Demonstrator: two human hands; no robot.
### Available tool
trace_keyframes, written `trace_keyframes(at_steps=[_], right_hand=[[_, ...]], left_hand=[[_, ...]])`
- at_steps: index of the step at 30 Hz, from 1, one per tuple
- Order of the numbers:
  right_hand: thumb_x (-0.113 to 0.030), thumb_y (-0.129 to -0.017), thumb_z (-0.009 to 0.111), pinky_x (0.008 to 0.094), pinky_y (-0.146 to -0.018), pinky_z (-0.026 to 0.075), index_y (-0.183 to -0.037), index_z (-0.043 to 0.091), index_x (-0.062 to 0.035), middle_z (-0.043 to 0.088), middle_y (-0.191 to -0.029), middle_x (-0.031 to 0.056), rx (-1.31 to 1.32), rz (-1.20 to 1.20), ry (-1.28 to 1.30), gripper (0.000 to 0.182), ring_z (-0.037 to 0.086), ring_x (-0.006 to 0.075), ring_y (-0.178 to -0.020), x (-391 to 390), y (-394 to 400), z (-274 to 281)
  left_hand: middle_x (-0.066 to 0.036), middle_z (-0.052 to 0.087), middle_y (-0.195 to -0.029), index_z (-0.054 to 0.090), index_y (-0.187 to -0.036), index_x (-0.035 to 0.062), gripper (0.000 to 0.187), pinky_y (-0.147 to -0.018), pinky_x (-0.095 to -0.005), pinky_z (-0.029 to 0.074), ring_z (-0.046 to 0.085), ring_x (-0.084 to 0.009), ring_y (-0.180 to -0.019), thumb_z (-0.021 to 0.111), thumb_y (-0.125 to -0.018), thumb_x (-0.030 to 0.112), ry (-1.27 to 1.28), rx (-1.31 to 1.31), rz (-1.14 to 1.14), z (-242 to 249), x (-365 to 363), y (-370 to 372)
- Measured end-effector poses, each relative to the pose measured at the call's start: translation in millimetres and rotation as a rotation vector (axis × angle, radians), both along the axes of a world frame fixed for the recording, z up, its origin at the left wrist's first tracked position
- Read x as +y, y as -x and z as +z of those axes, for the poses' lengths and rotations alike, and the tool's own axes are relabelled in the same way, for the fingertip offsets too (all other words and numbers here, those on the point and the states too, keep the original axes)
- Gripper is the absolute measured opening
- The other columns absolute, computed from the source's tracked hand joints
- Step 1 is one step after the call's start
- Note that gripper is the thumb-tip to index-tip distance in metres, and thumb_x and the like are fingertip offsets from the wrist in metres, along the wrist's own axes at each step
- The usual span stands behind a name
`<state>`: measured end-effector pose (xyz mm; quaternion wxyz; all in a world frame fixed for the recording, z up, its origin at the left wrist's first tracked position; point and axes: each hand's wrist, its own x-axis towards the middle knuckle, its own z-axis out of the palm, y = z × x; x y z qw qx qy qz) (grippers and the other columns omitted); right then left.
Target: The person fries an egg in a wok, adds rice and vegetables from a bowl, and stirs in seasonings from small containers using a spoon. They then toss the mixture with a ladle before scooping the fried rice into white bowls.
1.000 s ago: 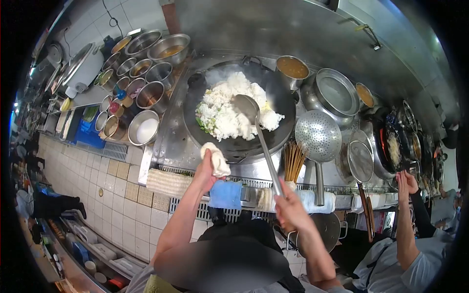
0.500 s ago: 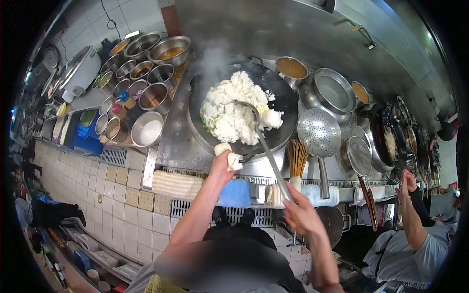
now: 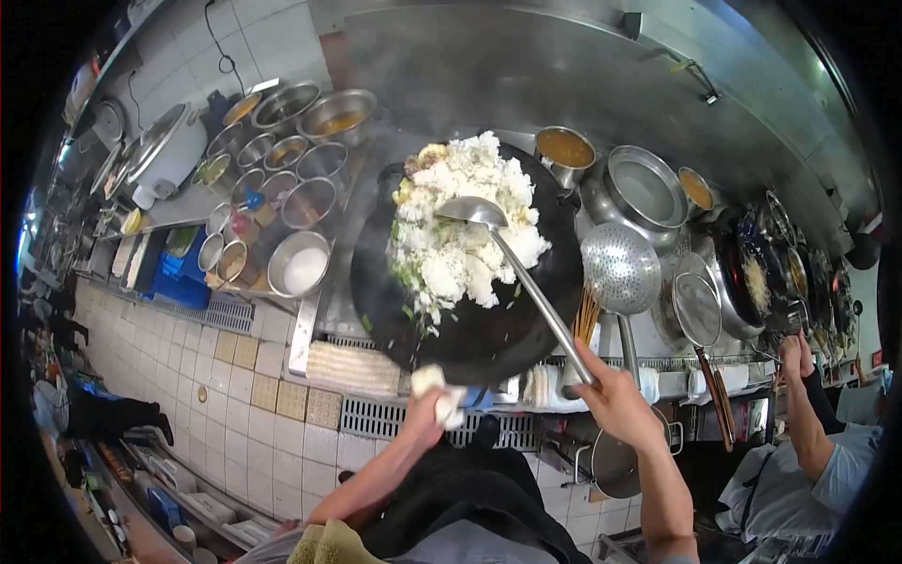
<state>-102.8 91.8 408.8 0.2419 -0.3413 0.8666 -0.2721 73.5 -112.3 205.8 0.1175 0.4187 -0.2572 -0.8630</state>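
My left hand (image 3: 425, 420) is closed on a folded white cloth (image 3: 449, 408) at the near edge of a black wok (image 3: 517, 343); the wok's handle is hidden beneath the cloth. White rice (image 3: 458, 268) is heaped in the wok, with bits of green and some yellow egg (image 3: 434, 152) among it. My right hand (image 3: 622, 404) grips the long handle of a metal ladle (image 3: 538, 299). The ladle's bowl lies over the middle of the rice with its rounded back upward.
On the left counter stand several metal pots and a bowl of white grains (image 3: 299, 265). To the right are a perforated strainer (image 3: 620, 268), a pot of brown liquid (image 3: 565, 148), a bamboo brush (image 3: 586, 318) and a mesh skimmer (image 3: 696, 310). A co-worker (image 3: 806, 461) stands at the far right.
The wok has come toward me and tilted, with my left hand and the cloth lower. Rice has shifted in it, baring the near side. The ladle's bowl has turned over and my right hand moved right.
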Motion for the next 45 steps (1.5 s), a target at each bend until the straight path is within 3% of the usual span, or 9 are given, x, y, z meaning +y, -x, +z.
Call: trace_keyframes(at_steps=[9, 13, 16, 23, 26, 33, 34, 38, 45], right_hand=[[0.001, -0.092, 0.048, 0.0188, -0.039, 0.032, -0.147, 0.028, -0.0072, 0.045, -0.06, -0.006, -0.358, -0.312, 0.489, 0.06, 0.039, 0.002, -0.044, -15, -40, 57], [-0.011, -0.095, 0.05, 0.023, -0.034, 0.037, -0.149, 0.022, -0.0252, 0.048, -0.061, 0.0005, -0.708, -0.43, 0.449, 0.063, 0.043, 0.0091, -0.04, -50, -26, -35], [-0.013, -0.094, 0.05, 0.0271, -0.035, 0.043, -0.147, 0.028, -0.0168, 0.061, -0.082, 0.0121, -1.076, -0.554, 0.531, 0.058, 0.054, 0.0146, -0.049, -32, -31, -86], [-0.009, -0.087, 0.059, 0.0455, -0.089, 0.052, -0.126, 0.053, 0.0016, 0.046, -0.135, 0.0216, -0.916, -0.471, 1.21, 0.042, 0.058, 0.0372, -0.109, -31, -78, -60], [0.0, -0.08, 0.063, 0.0429, -0.088, 0.052, -0.116, 0.057, 0.0043, 0.045, -0.136, 0.0215, -0.573, -0.349, 1.229, 0.037, 0.058, 0.035, -0.109, -50, -85, -37], [0.0, -0.074, 0.071, 0.0292, -0.071, 0.051, -0.087, 0.062, -0.0018, 0.068, -0.084, 0.0136, 0.487, 0.008, 1.106, 0.015, 0.066, 0.0197, -0.081, -100, -37, 24], [-0.004, -0.08, 0.067, 0.0282, -0.062, 0.05, -0.077, 0.056, -0.004, 0.062, -0.066, 0.0086, 0.3, -0.354, 0.899, 0.011, 0.063, 0.0163, -0.064, -126, -33, 36], [-0.017, -0.087, 0.068, 0.0332, -0.054, 0.051, -0.068, 0.049, -0.0052, 0.052, -0.054, 0.0058, 0.002, -0.244, 1.446, 0.029, 0.055, 0.0162, -0.047, -199, 71, 94], [-0.02, -0.09, 0.063, 0.026, -0.04, 0.036, -0.062, 0.043, -0.0107, 0.039, -0.046, -0.0001, 0.03, -0.198, 1.43, 0.035, 0.043, 0.0114, -0.04, -186, 19, 103]], left_hand=[[-0.008, 0.063, -0.085, 0.054, -0.094, 0.0089, 0.01, -0.053, -0.041, 0.05, 0.063, -0.0239, -0.071, 0.052, -0.088, 0.017, -0.044, 0.036, -0.031, -23, -92, 133], [-0.006, 0.06, -0.079, 0.054, -0.094, 0.0111, 0.01, -0.049, -0.04, 0.046, 0.059, -0.0232, -0.064, 0.054, -0.088, 0.018, -0.133, 0.038, -0.083, -22, -87, 135], [-0.006, 0.06, -0.078, 0.055, -0.095, 0.0113, 0.011, -0.048, -0.0401, 0.044, 0.058, -0.0229, -0.062, 0.054, -0.087, 0.02, -0.139, 0.055, -0.128, -25, -89, 139], [-0.007, 0.062, -0.083, 0.055, -0.099, 0.0099, 0.013, -0.052, -0.0404, 0.048, 0.062, -0.0225, -0.069, 0.052, -0.091, 0.019, -0.13, 0.118, -0.155, -29, -92, 138], [-0.009, 0.062, -0.083, 0.056, -0.098, 0.0034, 0.014, -0.055, -0.0387, 0.053, 0.064, -0.0221, -0.07, 0.055, -0.085, 0.008, -0.065, 0.198, -0.047, -22, -74, 116], [-0.008, 0.061, -0.078, 0.059, -0.091, 0.0103, 0.014, -0.055, -0.036, 0.051, 0.06, -0.022, -0.069, 0.047, -0.091, 0.016, -0.132, 0.092, -0.119, 55, -63, 51], [-0.008, 0.062, -0.078, 0.06, -0.089, 0.0087, 0.011, -0.055, -0.0378, 0.051, 0.061, -0.0224, -0.064, 0.052, -0.088, 0.017, -0.159, 0.071, -0.116, 54, -72, 72], [-0.011, 0.064, -0.086, 0.058, -0.099, 0.004, 0.021, -0.057, -0.0383, 0.054, 0.066, -0.023, -0.079, 0.059, -0.078, 0.007, -0.019, 0.129, -0.108, -31, -46, 15], [-0.011, 0.062, -0.082, 0.054, -0.1, 0.0033, 0.015, -0.056, -0.0378, 0.053, 0.062, -0.0235, -0.066, 0.05, -0.09, 0.013, 0.065, 0.145, -0.211, 58, -66, 43]])
